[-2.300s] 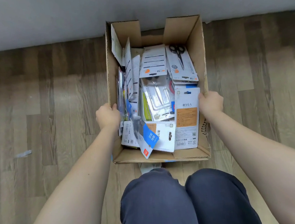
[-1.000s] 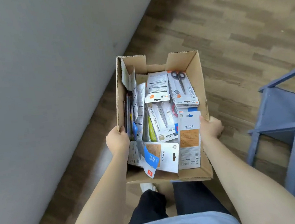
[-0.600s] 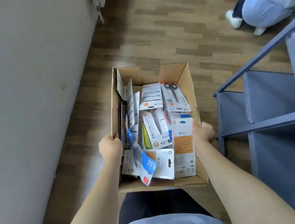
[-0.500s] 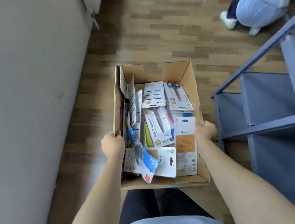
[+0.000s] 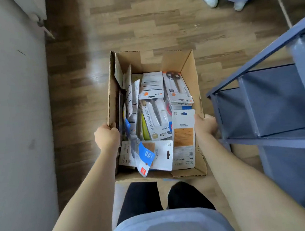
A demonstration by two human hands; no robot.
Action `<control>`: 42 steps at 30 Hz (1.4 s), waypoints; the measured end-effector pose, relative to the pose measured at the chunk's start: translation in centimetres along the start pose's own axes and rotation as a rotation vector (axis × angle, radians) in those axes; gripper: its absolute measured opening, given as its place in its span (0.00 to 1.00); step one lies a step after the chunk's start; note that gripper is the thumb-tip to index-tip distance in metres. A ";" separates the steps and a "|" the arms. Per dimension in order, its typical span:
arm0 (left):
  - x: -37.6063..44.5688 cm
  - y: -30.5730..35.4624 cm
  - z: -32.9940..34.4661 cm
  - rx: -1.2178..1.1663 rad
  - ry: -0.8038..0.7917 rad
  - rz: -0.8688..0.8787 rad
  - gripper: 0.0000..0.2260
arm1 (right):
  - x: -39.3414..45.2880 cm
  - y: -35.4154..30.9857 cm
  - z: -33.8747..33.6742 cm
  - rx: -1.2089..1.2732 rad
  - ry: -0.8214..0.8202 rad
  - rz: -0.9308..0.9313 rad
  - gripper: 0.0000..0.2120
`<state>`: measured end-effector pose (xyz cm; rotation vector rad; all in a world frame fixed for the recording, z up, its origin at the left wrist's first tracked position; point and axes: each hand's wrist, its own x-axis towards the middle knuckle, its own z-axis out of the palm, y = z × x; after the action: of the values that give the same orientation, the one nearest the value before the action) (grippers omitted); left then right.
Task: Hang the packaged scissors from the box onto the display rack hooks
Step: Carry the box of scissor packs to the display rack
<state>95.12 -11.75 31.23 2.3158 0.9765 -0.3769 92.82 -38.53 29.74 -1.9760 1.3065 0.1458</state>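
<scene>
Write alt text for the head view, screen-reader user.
Seen from above, a person's left hand and right hand grip the sides of an open cardboard box full of packaged scissors, held above a wood floor. A blue shelf frame stands at right, a grey wall at left.

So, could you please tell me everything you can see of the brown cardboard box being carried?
The brown cardboard box is an open-topped corrugated carton, its flaps standing up at the far end. It is held level above the wooden floor: the left hand grips its left wall and the right hand its right wall. It is filled with a loose pile of carded retail packages, including a pack of black-handled scissors lying face up near the far right corner.
</scene>
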 end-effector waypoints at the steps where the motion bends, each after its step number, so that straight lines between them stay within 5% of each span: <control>1: 1.1 1.3 0.0 0.020 -0.011 0.010 0.13 | 0.7 -1.0 0.5 0.004 0.008 0.013 0.10; 15: 10.4 20.5 5.6 0.180 -0.143 0.149 0.12 | 12.9 -9.7 1.7 0.142 0.096 0.220 0.10; 22: 13.6 32.7 10.3 0.284 -0.149 0.275 0.12 | 22.1 -15.2 -0.6 0.155 0.131 0.296 0.19; 37: 17.9 58.7 19.0 0.542 -0.479 0.737 0.08 | 31.2 -23.0 -3.6 0.392 0.443 0.705 0.08; 42: 17.3 65.7 21.5 0.596 -0.542 0.887 0.10 | 33.2 -25.4 -5.1 0.552 0.503 0.856 0.12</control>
<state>153.92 -51.96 33.31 2.6360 -0.5032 -0.9133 128.14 -61.52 31.00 -0.9204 2.1704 -0.3007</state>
